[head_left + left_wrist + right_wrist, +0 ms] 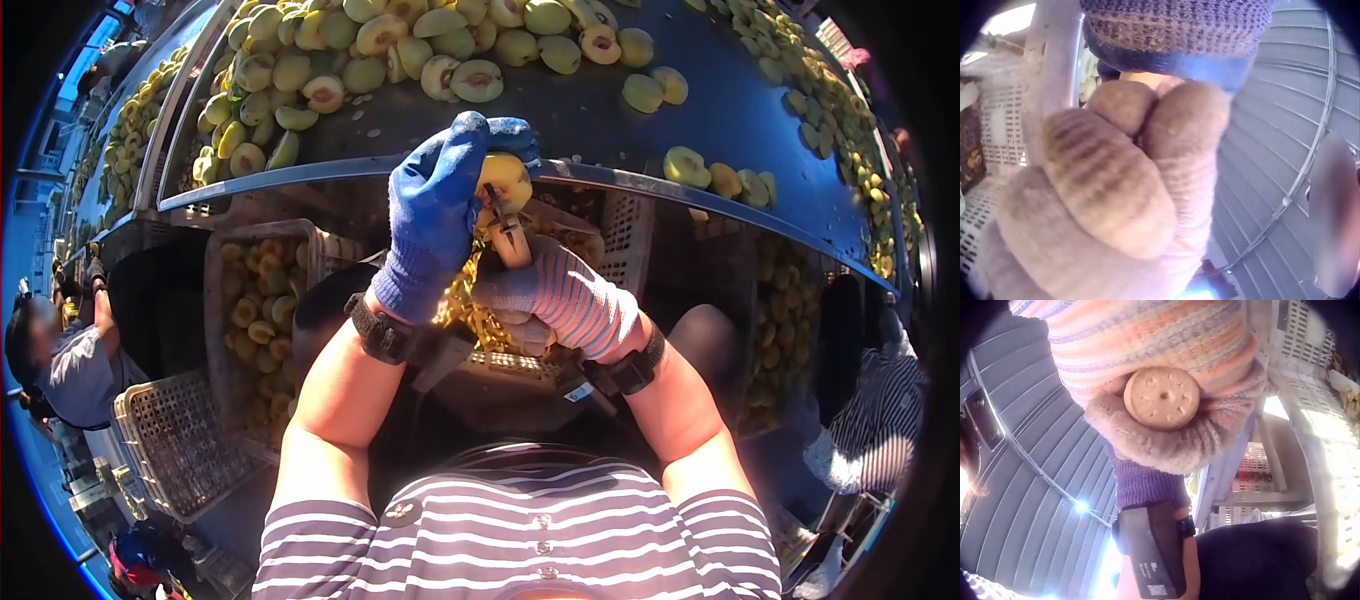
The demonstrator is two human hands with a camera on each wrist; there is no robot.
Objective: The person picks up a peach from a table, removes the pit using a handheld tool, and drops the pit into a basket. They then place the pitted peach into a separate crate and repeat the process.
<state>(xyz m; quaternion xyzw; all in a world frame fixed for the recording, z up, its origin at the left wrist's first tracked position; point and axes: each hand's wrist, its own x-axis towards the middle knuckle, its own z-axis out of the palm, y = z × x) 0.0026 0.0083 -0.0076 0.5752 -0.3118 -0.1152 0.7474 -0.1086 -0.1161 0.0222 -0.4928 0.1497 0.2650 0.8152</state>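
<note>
My left hand (435,205), in a blue coated glove, holds a yellow peach (508,180) near the metal table edge, its fingers bent over the far side. My right hand (575,300), in a striped knit glove, grips a wooden-handled pitting knife (514,246). The dark metal end of this tool lies against the peach in the head view. From the right wrist, the round butt of the wooden handle (1163,398) shows between curled glove fingers. The left wrist view has the right hand's curled fingers (1110,181) just below the blue glove; they hide most of the peach.
Many halved peaches (478,80) lie on the dark worktable (560,115), behind its metal rim. Below the hands is a crate (500,368) with yellow pieces. A crate (215,330) of peaches stands at left, beside an upturned perforated crate (185,440). Other people sit at both sides.
</note>
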